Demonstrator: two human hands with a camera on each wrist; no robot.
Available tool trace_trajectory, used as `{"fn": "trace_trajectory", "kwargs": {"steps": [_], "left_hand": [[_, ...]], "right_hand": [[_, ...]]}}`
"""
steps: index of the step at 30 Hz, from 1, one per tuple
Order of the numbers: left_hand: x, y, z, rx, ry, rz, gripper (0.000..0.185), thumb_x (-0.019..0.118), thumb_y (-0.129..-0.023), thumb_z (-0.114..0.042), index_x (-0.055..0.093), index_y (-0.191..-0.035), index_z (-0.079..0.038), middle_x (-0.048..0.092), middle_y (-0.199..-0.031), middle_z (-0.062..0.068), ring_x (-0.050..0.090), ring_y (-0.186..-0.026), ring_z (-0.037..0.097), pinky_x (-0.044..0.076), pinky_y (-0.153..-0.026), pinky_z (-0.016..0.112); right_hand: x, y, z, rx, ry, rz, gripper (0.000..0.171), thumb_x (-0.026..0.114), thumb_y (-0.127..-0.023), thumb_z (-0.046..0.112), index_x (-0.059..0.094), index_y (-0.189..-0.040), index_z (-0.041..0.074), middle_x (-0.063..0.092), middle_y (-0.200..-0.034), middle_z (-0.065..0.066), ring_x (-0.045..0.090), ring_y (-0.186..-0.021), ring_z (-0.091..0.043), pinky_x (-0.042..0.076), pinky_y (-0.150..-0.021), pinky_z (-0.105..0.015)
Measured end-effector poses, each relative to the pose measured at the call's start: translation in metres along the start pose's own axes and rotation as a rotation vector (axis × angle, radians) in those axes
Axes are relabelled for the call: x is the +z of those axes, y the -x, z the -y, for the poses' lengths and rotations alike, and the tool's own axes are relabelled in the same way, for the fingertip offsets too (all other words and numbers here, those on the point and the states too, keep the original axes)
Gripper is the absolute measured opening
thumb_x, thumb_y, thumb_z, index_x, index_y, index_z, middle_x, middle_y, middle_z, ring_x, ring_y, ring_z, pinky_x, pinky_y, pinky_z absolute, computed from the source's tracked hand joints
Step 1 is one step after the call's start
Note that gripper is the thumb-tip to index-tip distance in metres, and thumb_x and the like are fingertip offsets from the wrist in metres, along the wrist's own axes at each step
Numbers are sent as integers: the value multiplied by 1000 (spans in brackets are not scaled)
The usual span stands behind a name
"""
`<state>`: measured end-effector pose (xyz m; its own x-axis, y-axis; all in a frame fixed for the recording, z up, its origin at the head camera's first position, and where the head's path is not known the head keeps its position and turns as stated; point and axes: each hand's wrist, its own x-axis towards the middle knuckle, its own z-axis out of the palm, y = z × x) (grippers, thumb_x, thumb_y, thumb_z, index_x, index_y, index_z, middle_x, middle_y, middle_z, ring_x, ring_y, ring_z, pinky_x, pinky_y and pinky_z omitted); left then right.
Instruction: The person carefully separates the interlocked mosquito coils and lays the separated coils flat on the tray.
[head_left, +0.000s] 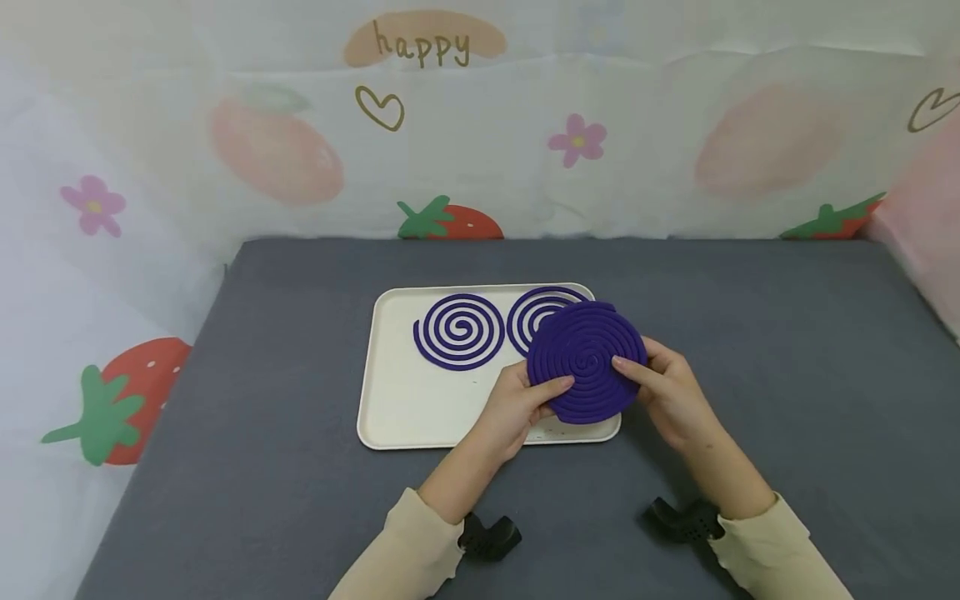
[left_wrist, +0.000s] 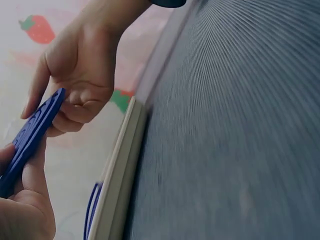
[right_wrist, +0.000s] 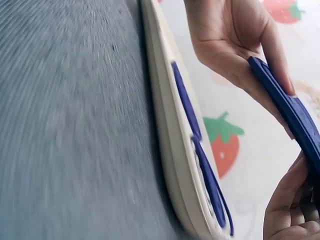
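Both hands hold a dense purple mosquito coil [head_left: 588,342], a round spiral tilted up over the tray's right part. My left hand [head_left: 510,408] pinches its lower left edge, thumb on the face and fingers behind. At the right edge my right hand [head_left: 678,400] pinches it the same way, its thumb tip near the spiral's centre. Seen edge-on in the left wrist view, the held coil [left_wrist: 32,137] is a thin slab. Two looser purple coils lie on the white tray [head_left: 412,417]: the left coil [head_left: 462,327] shows whole, while the right coil [head_left: 551,289] is partly hidden behind the held one.
The tray rests on a dark grey cloth-covered table [head_left: 247,433]. Behind and to the left hangs a white curtain [head_left: 487,150] printed with strawberries, flowers and the word "happy". Each wrist wears a black camera mount, such as the left mount [head_left: 491,537].
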<state>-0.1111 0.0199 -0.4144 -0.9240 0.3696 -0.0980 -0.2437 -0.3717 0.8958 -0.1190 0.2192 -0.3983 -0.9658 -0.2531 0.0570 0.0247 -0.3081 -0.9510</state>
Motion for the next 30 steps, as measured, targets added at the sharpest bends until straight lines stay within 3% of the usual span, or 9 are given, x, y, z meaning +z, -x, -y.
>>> {"fn": "trace_trajectory", "kwargs": {"steps": [4,10,15,22,30], "left_hand": [[-14,10,-4,23,-43,-35,38,55,-91,3,48,-127,11,63,-113,18,65,-94,15,54,-82,32],[-31,19,-9,33,-70,-107,38,58,-90,0,50,-126,10,65,-108,12,64,-91,12,54,-79,28],[-44,20,-14,52,-57,-180,39,59,-88,0,51,-124,11,66,-102,7,64,-87,10,54,-75,25],[-48,17,-13,67,56,-205,39,58,-87,4,50,-124,11,64,-104,6,63,-92,13,53,-80,25],[-51,23,-10,30,58,-229,39,58,-87,5,50,-124,13,65,-103,6,63,-92,13,53,-79,26]], "right_hand": [[15,-7,-8,57,65,-4,26,53,-92,-4,67,-99,16,68,-93,1,65,-82,-11,54,-74,-24],[34,-15,-18,76,107,-26,22,56,-91,0,67,-100,17,69,-93,2,65,-83,-11,54,-75,-24],[51,-27,-24,107,84,-33,19,56,-91,0,64,-101,14,68,-95,2,65,-84,-11,54,-76,-24],[58,-33,-31,194,-5,-16,22,54,-91,-2,63,-101,14,67,-96,3,64,-86,-10,53,-77,-23],[62,-31,-42,196,-11,-30,24,56,-87,-5,66,-96,15,67,-94,3,64,-85,-10,54,-76,-23]]}}
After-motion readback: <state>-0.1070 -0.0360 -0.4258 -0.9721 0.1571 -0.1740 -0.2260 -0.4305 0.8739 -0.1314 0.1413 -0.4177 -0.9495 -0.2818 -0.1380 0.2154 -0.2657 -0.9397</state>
